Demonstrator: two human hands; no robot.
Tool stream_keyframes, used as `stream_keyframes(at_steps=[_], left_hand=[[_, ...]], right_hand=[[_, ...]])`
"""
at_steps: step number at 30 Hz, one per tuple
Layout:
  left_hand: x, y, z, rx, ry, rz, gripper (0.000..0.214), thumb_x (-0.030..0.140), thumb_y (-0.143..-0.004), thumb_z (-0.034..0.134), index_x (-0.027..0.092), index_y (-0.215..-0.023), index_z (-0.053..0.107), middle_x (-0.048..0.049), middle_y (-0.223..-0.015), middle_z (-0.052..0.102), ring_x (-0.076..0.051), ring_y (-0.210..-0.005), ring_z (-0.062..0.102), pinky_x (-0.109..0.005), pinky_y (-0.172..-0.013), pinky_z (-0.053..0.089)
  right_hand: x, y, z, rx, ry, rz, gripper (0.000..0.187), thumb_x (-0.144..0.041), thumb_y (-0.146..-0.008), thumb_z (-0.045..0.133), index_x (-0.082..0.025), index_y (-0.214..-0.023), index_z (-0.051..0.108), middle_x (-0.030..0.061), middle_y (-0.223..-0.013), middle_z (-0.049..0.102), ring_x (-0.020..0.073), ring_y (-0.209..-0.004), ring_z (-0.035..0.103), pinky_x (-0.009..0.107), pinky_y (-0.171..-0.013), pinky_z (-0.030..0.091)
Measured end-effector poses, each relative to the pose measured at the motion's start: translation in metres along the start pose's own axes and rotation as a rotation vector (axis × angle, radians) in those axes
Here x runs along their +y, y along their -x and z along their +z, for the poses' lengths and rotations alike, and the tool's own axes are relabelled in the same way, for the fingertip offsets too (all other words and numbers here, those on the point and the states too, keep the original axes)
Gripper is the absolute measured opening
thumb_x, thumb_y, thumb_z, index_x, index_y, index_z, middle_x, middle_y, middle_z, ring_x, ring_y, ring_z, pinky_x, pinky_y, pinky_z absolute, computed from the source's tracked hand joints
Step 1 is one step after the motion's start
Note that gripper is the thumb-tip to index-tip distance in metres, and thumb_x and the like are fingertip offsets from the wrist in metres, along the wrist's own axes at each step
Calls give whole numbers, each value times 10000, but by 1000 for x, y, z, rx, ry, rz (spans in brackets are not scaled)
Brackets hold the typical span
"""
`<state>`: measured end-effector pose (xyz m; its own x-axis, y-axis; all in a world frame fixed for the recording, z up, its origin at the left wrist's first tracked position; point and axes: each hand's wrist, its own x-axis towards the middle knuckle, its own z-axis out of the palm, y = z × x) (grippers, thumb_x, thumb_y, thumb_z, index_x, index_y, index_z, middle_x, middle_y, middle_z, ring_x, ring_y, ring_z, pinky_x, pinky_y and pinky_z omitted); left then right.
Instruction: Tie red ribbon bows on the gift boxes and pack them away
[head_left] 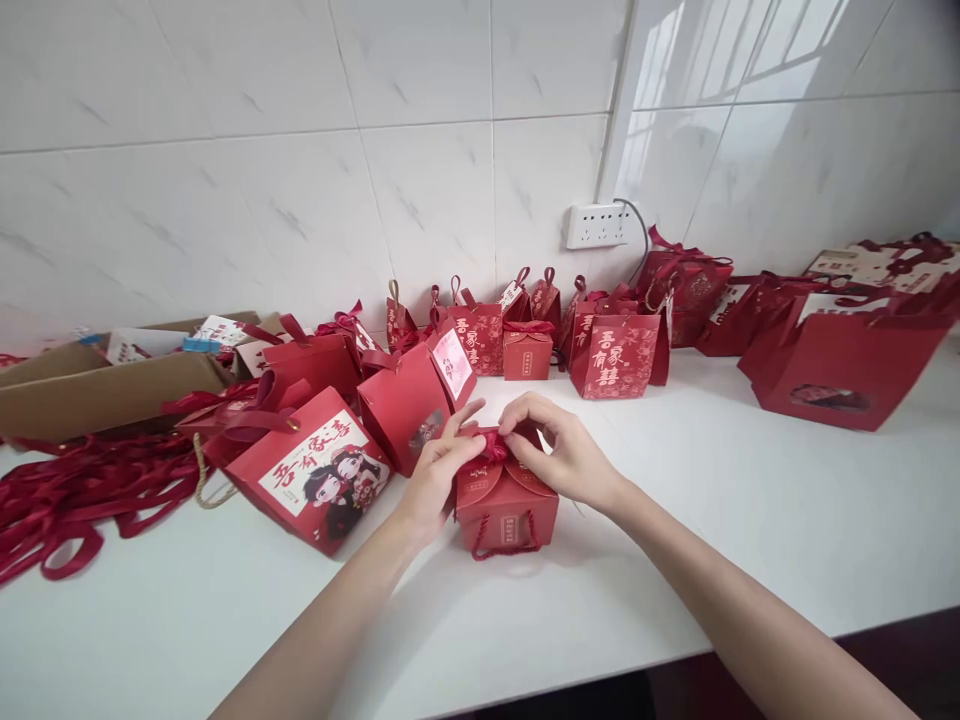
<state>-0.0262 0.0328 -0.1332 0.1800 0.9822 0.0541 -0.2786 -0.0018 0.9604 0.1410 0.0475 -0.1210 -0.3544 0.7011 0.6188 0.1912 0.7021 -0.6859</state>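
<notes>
A small red gift box (504, 507) stands on the white counter (675, 520) in front of me, a cord handle hanging down its front. Both hands meet over its top. My left hand (439, 470) pinches the red ribbon (493, 446) on the box's lid from the left. My right hand (555, 445) pinches the same ribbon from the right, fingers curled over it. The ribbon is mostly hidden under my fingers.
Many red gift boxes and bags line the tiled wall, among them a cartoon-couple box (315, 470) at left and a big red bag (840, 365) at right. Loose red ribbons (82, 495) and brown cardboard (105, 385) lie far left. A wall socket (598, 225) is behind.
</notes>
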Motion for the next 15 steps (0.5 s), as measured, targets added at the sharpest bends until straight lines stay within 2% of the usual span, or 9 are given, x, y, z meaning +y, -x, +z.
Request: stream_keyframes(at_steps=[4,6,9,12,15], left_hand=[[1,2,2,-12,41,-15,169,355,-650,724,194,-598,720,47,-1456,373,-324,-1306,338,-296,-927,422],[0,2,2,-17,50,-7,189,357,-650,726,187,-568,706,43,-1456,373,-326,-1287,363,-308,-929,420],[-3,2,-1,-17,26,13,218,356,-676,709,182,-547,692,22,-1446,390,-318,-1271,386,-318,-934,407],[-5,3,-3,16,-55,84,256,345,-721,672,186,-520,661,3,-1406,446,-292,-1284,380,-318,-981,360],[-2,5,-5,45,-245,201,312,346,-781,613,185,-515,640,-33,-1351,497,-279,-1281,386,-331,-1021,312]], right_hand=[[-2,3,-9,-90,65,-141,89,-110,-766,607,-193,-798,609,55,-952,547,160,-855,572,311,-760,484],[-2,4,-10,-109,85,-150,73,-162,-772,667,-198,-819,626,48,-928,557,155,-828,582,314,-762,494],[1,5,-8,-96,70,-183,22,-196,-806,664,-195,-807,642,42,-877,575,150,-796,595,299,-725,504],[2,5,-7,-67,73,-214,77,-200,-836,630,-190,-762,649,44,-847,585,152,-779,595,294,-699,504],[1,4,-10,-71,66,-187,100,-216,-842,619,-197,-756,665,44,-839,589,152,-760,587,296,-690,500]])
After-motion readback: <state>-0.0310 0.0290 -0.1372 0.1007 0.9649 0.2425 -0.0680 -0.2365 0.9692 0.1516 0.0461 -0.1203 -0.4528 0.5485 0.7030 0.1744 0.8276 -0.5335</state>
